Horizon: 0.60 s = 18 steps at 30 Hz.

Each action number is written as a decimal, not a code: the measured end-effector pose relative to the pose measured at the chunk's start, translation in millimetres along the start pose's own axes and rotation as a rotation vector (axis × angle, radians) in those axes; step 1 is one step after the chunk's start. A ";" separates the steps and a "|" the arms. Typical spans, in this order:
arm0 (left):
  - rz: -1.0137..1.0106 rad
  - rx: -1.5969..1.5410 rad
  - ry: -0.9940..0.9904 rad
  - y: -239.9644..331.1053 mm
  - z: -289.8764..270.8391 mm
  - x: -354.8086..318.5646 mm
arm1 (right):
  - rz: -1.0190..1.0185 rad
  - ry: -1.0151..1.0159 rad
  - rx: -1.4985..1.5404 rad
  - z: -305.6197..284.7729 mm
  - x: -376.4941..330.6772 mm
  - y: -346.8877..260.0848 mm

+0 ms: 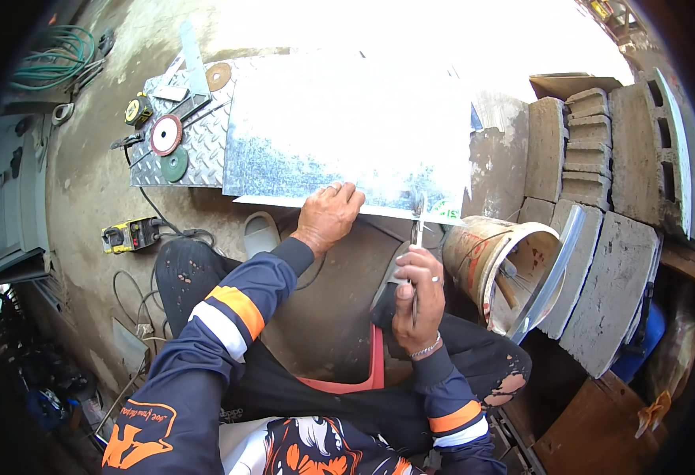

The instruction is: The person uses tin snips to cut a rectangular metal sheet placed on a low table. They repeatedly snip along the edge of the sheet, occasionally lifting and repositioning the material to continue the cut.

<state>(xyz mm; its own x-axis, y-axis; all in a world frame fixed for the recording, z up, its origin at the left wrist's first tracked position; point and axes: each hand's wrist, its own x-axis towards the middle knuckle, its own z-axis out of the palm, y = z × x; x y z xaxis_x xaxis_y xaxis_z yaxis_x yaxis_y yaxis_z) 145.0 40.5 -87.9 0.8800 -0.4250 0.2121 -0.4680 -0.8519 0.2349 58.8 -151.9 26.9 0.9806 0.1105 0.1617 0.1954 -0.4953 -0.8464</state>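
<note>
A shiny galvanized metal sheet [284,150] lies in front of me, with a narrow bent strip along its near edge. My left hand [332,215] is closed at that near edge, its fingers curled over the top of the sheet; the thumb is hidden. Closer to the right corner, my right hand [420,297] is wrapped round the handles of metal pliers [418,232]. Their jaws meet the sheet's near edge beside a green and white sticker [447,210]. Bright glare washes out the far part of the sheet.
Under the sheet's left side is a diamond-plate surface [146,170] bearing grinding discs [165,134], a tape measure [137,110] and a metal square [194,67]. A bucket of tools [474,253] and concrete blocks [609,289] stand at right. A yellow-black power tool [130,236] and cords lie left.
</note>
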 end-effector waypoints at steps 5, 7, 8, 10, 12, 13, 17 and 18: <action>-0.005 -0.113 -0.120 -6.5 -3.1 -0.6 | -0.078 0.012 -0.061 0.9 14.5 2.7; -0.004 -0.178 -0.215 -12.2 -12.5 8.3 | -0.002 0.077 -0.016 -3.2 25.5 4.0; -0.007 -0.210 -0.273 -11.9 -19.5 10.1 | 0.057 0.093 0.000 -6.0 27.6 3.3; -0.016 -0.167 -0.358 -11.5 -38.6 20.0 | 0.090 0.168 0.118 -11.5 48.2 -13.8; -0.074 -0.165 -0.368 -10.0 -65.7 30.1 | 0.030 0.253 0.126 -25.0 80.4 -20.0; -0.082 -0.162 -0.366 -11.2 -83.9 36.5 | 0.057 0.218 0.212 -37.8 97.9 -25.9; -0.058 -0.161 -0.271 -31.6 -144.4 61.0 | 0.251 0.219 0.453 -73.0 177.2 -69.3; -0.033 -0.191 -0.211 -30.2 -156.8 75.2 | 0.291 0.250 0.423 -93.3 198.0 -74.9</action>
<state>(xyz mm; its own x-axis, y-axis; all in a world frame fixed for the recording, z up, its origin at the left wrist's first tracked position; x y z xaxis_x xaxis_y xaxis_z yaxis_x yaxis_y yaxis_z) 212.7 82.3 69.7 0.8830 -0.4694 0.0044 -0.4282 -0.8016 0.4173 239.6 -173.3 169.7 0.9766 -0.2121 -0.0371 -0.0553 -0.0805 -0.9952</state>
